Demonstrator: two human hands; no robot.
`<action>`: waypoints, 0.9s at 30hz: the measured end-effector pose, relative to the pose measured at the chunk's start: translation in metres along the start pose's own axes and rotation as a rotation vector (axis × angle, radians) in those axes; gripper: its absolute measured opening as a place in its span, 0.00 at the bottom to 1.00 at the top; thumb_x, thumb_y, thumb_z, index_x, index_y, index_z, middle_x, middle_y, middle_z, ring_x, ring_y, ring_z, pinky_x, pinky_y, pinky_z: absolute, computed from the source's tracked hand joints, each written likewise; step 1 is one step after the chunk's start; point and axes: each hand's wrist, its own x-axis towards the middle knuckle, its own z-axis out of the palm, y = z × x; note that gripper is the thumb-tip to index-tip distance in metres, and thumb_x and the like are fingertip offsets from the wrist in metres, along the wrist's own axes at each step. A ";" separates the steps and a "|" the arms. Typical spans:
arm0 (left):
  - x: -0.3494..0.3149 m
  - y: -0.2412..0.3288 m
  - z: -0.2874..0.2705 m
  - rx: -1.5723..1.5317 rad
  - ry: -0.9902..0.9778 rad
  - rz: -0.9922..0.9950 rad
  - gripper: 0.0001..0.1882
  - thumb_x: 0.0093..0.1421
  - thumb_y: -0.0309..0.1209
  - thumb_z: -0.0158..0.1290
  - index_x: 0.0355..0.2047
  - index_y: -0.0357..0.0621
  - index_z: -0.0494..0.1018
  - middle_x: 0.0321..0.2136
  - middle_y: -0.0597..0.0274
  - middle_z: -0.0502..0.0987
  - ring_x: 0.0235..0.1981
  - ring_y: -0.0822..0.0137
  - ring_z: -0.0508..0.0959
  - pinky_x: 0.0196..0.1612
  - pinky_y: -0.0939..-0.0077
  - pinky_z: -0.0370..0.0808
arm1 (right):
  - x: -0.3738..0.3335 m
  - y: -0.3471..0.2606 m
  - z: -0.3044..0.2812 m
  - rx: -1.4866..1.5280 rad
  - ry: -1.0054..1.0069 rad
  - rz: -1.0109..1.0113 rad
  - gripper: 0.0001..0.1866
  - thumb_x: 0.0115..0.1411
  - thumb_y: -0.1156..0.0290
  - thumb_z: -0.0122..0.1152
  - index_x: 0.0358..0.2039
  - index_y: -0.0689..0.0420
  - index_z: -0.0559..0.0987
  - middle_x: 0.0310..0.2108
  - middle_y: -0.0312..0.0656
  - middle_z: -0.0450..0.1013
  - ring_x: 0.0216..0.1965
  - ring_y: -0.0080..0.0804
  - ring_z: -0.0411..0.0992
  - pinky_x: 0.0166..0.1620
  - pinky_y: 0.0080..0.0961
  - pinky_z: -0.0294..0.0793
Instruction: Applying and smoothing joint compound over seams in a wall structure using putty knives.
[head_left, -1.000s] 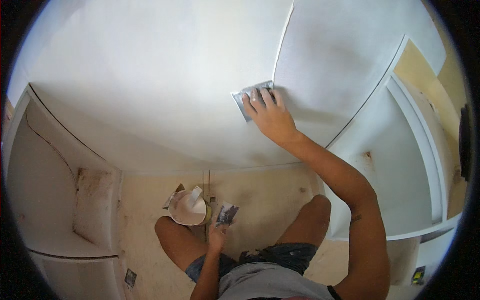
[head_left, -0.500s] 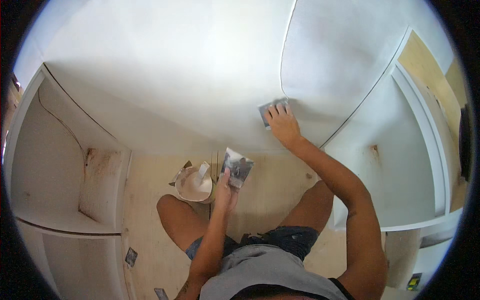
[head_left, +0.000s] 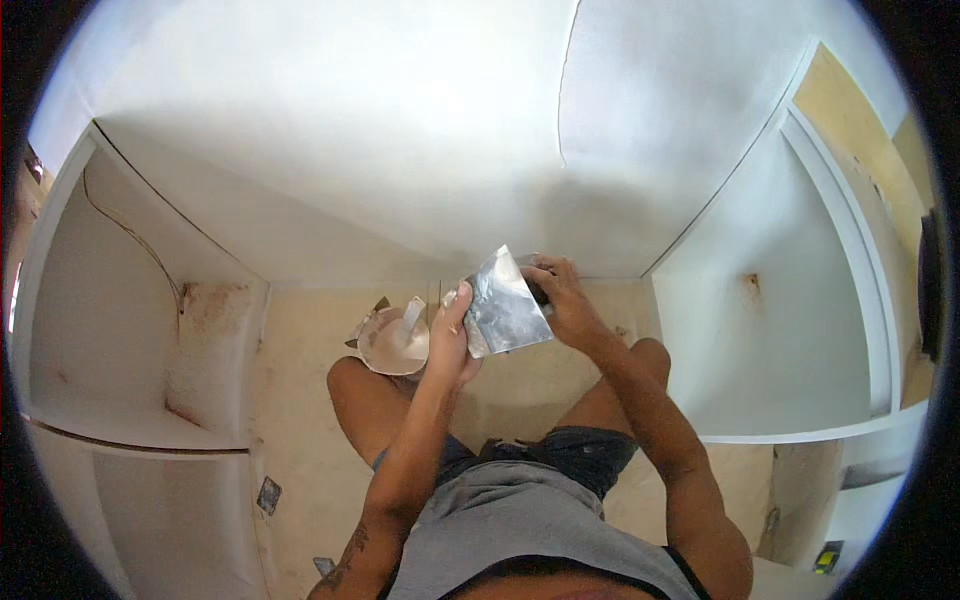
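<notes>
My left hand [head_left: 452,335] is closed on a flat metal putty scraper [head_left: 508,308], its blade tilted up and smeared with pale filler. Right beside it, my right hand [head_left: 567,300] grips a second scraper [head_left: 528,260], largely hidden behind the first blade. The two tools are close together; whether they touch I cannot tell. In front of both hands stands a white wall [head_left: 330,150] with a thin raised line of filler [head_left: 562,110] running down it. Left of my left hand, a tub [head_left: 366,352] of whitish filler holds a light-coloured spatula [head_left: 411,316].
Open white cabinet compartments flank me, a left one [head_left: 120,300] with a loose cable [head_left: 140,242] and a right one [head_left: 790,330]. My bent legs [head_left: 365,395] rest on the pale floor. A small dark plate [head_left: 269,496] lies at the lower left.
My right hand has come down off the wall with its scraper to the left hand's scraper. The left hand has risen slightly and turned its blade.
</notes>
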 end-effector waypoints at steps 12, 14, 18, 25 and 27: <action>-0.004 0.070 0.030 1.367 -0.520 0.858 0.38 0.51 0.16 0.51 0.64 0.54 0.67 0.64 0.51 0.65 0.66 0.45 0.63 0.65 0.51 0.63 | 0.001 -0.077 -0.072 1.209 0.090 0.571 0.13 0.60 0.67 0.63 0.44 0.56 0.77 0.37 0.37 0.77 0.37 0.33 0.77 0.38 0.32 0.78; -0.011 0.084 0.009 1.822 -0.517 0.741 0.39 0.49 0.13 0.48 0.63 0.58 0.68 0.65 0.47 0.64 0.67 0.44 0.63 0.68 0.51 0.61 | 0.022 -0.081 -0.091 1.111 0.142 0.506 0.11 0.60 0.68 0.61 0.41 0.58 0.77 0.34 0.37 0.76 0.34 0.33 0.76 0.36 0.31 0.78; -0.023 0.057 -0.010 1.978 -0.613 0.494 0.38 0.50 0.12 0.50 0.61 0.58 0.71 0.64 0.48 0.65 0.65 0.44 0.65 0.67 0.52 0.64 | 0.119 -0.118 -0.171 0.466 0.311 0.131 0.16 0.63 0.68 0.58 0.49 0.61 0.78 0.36 0.45 0.78 0.37 0.34 0.77 0.42 0.34 0.78; -0.019 -0.012 -0.037 1.395 -0.508 0.515 0.40 0.50 0.09 0.45 0.62 0.57 0.71 0.62 0.47 0.66 0.64 0.45 0.67 0.66 0.57 0.65 | 0.282 -0.145 -0.260 -1.064 0.744 -0.384 0.11 0.57 0.77 0.50 0.40 0.59 0.76 0.41 0.48 0.72 0.44 0.45 0.70 0.46 0.41 0.73; -0.018 -0.022 -0.050 1.318 -0.483 0.494 0.40 0.51 0.08 0.44 0.62 0.57 0.70 0.62 0.47 0.66 0.63 0.45 0.67 0.66 0.58 0.65 | 0.296 -0.138 -0.250 -1.095 0.735 -0.371 0.12 0.56 0.78 0.50 0.41 0.58 0.77 0.41 0.48 0.72 0.44 0.47 0.70 0.46 0.41 0.72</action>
